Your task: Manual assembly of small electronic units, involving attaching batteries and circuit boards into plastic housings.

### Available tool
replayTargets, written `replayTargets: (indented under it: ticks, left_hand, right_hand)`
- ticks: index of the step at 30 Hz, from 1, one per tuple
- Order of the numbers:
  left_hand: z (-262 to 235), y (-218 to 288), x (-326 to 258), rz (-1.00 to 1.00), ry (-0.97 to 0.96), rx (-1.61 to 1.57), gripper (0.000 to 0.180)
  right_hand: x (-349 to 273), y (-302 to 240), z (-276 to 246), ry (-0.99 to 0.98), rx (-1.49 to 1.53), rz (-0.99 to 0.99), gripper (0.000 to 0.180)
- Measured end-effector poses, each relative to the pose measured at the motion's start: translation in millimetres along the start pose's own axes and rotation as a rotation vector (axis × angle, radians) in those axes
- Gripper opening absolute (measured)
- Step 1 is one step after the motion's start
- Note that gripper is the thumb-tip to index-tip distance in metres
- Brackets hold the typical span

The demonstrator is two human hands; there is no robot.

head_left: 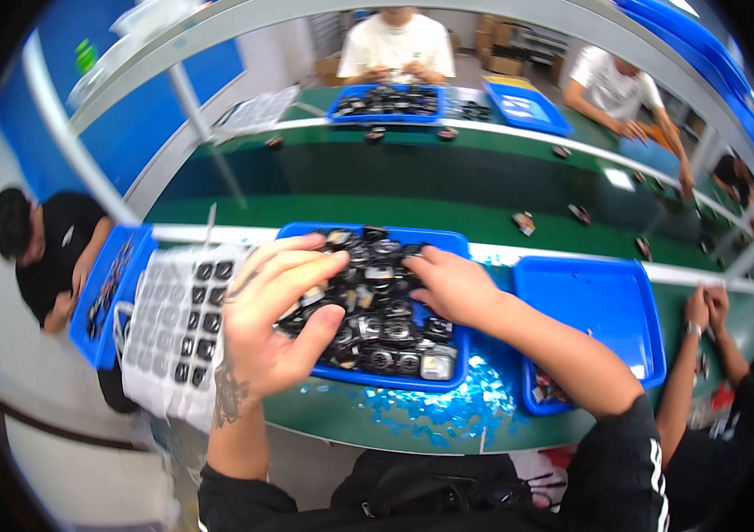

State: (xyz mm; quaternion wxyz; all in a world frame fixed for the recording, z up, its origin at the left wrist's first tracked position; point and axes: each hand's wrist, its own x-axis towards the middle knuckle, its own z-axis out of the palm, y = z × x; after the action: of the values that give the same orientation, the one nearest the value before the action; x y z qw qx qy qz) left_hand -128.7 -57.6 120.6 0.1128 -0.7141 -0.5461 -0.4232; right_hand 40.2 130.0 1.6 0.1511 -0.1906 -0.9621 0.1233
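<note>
Head view puts the black parts (381, 332) at the centre, heaped in a blue tray (439, 238) squarely before the person, probably so both hands can reach them. The left hand (275, 341) is spread wide over the tray's left side, fingers apart and slightly blurred; nothing shows in its grasp, though its underside is hidden. The right hand (457, 288) reaches over the tray's right side, fingers loosely bent among the parts; whether it pinches one cannot be told. Its thumb and fingertips point inward, which seems to suit feeling through a loose heap.

Left of the tray lies a white pocket sheet (151, 372), with black pieces in the pockets nearest the tray; the pockets likely keep them from knocking together. Blue flakes (483, 399) litter the bench (306, 408) by the tray's near right corner. Right of the tray stands a second tray (581, 301), small pieces in its near left corner. Beyond the tray, a person (399, 44) sits opposite, behind another filled tray (390, 118).
</note>
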Motion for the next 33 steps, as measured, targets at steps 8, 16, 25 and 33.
replayTargets:
  ticks: [8,16,25,33]
  left_hand:
    - [73.0,-32.0,-65.0,-0.297,-0.59,0.315,0.076]
    - [109.5,-23.2,-50.7,-0.277,-0.541,0.356,0.071]
    - [170.3,58.4,-13.2,-0.63,-0.452,-1.267,0.038]
    - [183.3,40.5,-16.0,-0.901,-0.276,-1.312,0.025]
  right_hand:
    - [-9.9,5.7,-11.5,0.073,-0.124,0.037,0.015]
    - [-106.0,37.5,-94.2,0.454,0.476,0.494,0.022]
    - [-151.0,-20.2,-81.8,0.435,1.037,0.523,0.027]
    - [-175.0,18.9,-101.7,0.23,0.161,0.58,0.019]
